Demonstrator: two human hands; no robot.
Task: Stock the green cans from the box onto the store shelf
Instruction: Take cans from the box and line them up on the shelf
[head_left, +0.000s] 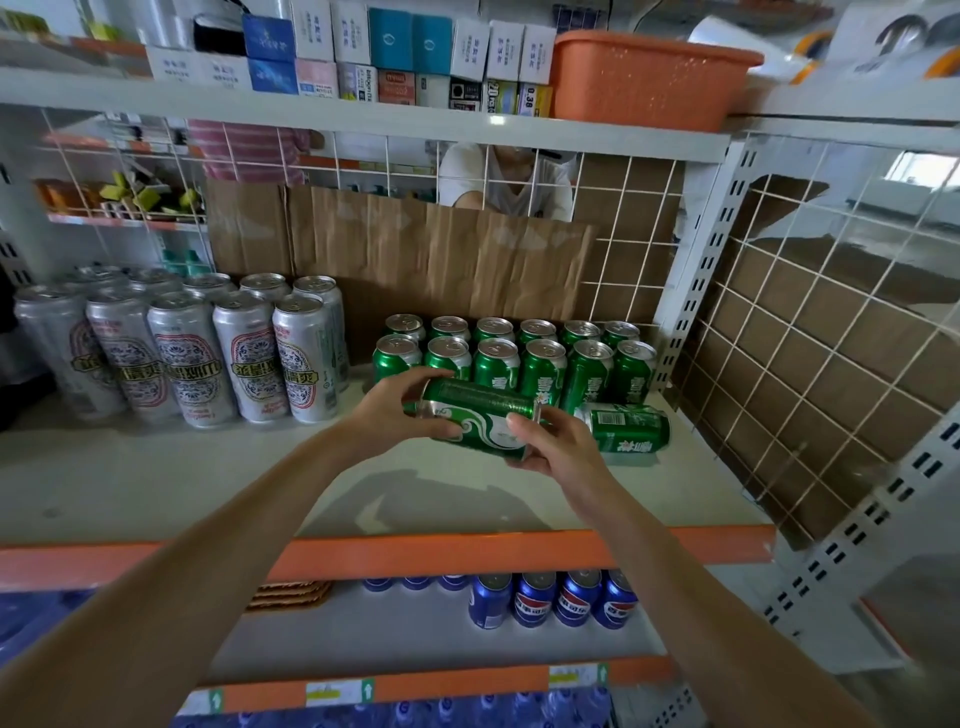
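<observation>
At the bottom of the frame, blue cans (556, 603) are seen on a lower shelf, under an orange strip (467, 553). Two bare arms are stretched up from the bottom corners toward the middle of the frame.

In the middle, one green can (478, 418) is held in the air by both hands. The left hand (400, 410) is curled round its left end. The right hand (558, 447) is wrapped round its right end, with the thumb laid on the front. The can is held on its side. Its long way runs from left to right across the frame, with the right end a little lower. Which end is the top cannot be told.

Just right of the right hand, a second green can (631, 428) is lying on its side on the white shelf (156, 483). The right hand is the nearer one to it.

Right behind the hands, two rows of standing green cans (519, 358) are lined up. Bare shelf is left in front of them, below the held can. So the held can will likely have to be tipped up and set down there. The lying can may need standing up too.

To the left, tall silver cans (208, 353) are stood. Farther back, a sheet of cardboard (415, 249) is leaned on the wire wall. At the top right, an orange basket (644, 78) is kept. The box is not seen.
</observation>
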